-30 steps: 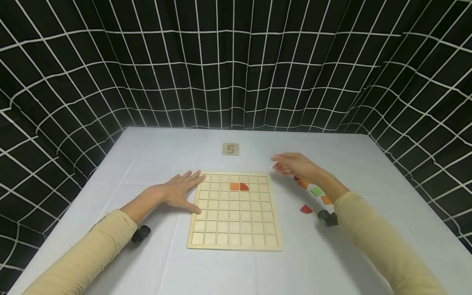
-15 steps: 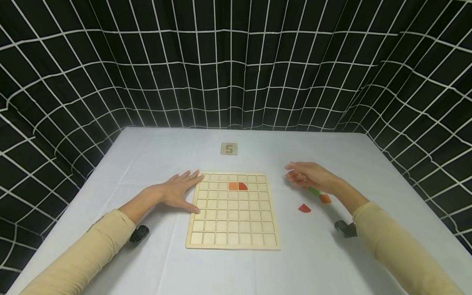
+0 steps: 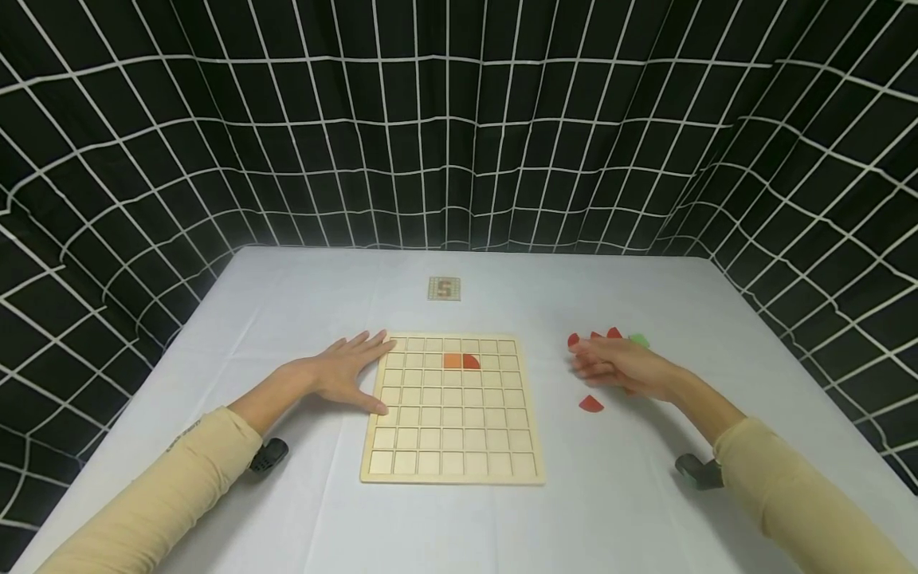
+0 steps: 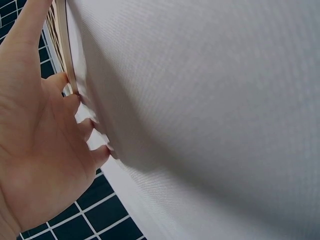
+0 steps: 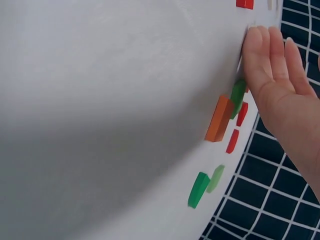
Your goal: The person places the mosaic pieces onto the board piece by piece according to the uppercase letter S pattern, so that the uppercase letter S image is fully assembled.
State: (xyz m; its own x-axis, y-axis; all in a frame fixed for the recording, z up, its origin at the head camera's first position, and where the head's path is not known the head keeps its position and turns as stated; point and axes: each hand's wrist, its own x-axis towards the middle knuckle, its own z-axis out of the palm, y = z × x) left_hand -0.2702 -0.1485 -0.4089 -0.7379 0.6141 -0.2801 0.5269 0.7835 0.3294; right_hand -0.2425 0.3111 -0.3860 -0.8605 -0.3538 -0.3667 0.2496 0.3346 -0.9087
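My left hand (image 3: 343,373) rests spread along the left edge of a wooden grid board (image 3: 452,472), its thumb and fingertips on the border. In the board's second row lie an orange square tile (image 3: 453,361) and a red quarter-round tile (image 3: 470,362), side by side. To the right of the board, my right hand (image 3: 631,368) is low among loose tiles, with fingers nearly straight in the right wrist view; no tile shows in its grip. Around it are red tiles (image 3: 613,332), a light green tile (image 3: 640,340) and an orange tile (image 5: 219,119). A red quarter-round tile (image 3: 591,404) lies nearer.
A small patterned card (image 3: 445,288) with a red figure lies behind the board on the white tablecloth (image 3: 323,279). Dark wrist devices (image 3: 268,454) hang below the sleeves. A black curtain (image 3: 459,143) with white grid lines surrounds the table.
My right hand has moved rightward and nearer to me, across the loose tiles, uncovering red ones behind it. My left hand stays on the board's edge.
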